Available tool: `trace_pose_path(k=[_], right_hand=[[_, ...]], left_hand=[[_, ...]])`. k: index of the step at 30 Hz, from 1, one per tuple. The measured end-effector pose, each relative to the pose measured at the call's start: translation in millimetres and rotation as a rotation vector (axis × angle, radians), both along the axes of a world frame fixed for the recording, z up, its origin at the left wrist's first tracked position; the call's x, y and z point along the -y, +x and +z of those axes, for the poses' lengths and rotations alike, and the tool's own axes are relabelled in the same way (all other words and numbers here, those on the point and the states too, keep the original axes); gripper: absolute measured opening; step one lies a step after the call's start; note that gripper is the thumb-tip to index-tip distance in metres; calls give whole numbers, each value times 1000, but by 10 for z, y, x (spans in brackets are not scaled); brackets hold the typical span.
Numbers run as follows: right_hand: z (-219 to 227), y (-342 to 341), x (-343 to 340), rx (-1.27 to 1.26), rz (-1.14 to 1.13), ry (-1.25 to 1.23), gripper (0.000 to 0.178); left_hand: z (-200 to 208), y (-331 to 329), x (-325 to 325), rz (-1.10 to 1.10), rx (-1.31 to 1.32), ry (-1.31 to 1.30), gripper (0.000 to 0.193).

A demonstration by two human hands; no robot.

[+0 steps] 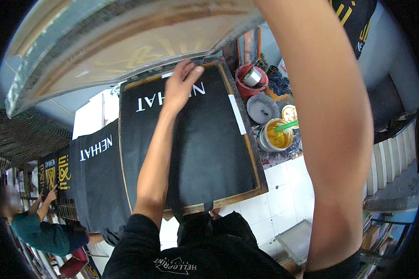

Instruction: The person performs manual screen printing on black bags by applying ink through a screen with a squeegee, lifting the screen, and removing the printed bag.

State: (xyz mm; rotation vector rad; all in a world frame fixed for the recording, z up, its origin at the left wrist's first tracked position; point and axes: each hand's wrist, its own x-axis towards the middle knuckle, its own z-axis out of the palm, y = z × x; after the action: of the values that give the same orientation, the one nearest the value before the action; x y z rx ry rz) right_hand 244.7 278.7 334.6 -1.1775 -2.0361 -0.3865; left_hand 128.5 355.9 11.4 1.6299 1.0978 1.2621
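While a white tub (265, 143) holds yellow ink (277, 138), the left hand (177, 88) is over black fabric (214, 144), fingers (196, 73) parted; the right hand's are cut off.

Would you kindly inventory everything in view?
printed cloth: one, black, on the board
board: one, brown-edged, centre
framed screen: one, tan, tilted above board
neighbouring cloth: one, black, left of board
gold-printed cloths: several, black, far left, upper right
bucket: one, red, right of board
dish: one, grey, below bucket
paste tub: one, white, below dish
tool: one, green, in tub
lid: one, yellowish, beside tub
person: one, teal top, far left
floor tiles: several, white, below
left hand: one, bare, over printed cloth
right arm: one, bare, right
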Motion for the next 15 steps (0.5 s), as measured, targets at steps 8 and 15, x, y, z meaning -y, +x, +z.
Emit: trace_pose_path(k=[8,15], right_hand=[[-1525,51,1238,-52,20,-82,37],[-2828,194,1787,2,138,-499,32]], left_hand=[[298,-1394,2839,-172,634,-14,38],[-691,-1250,3765,182,558,-769,24]])
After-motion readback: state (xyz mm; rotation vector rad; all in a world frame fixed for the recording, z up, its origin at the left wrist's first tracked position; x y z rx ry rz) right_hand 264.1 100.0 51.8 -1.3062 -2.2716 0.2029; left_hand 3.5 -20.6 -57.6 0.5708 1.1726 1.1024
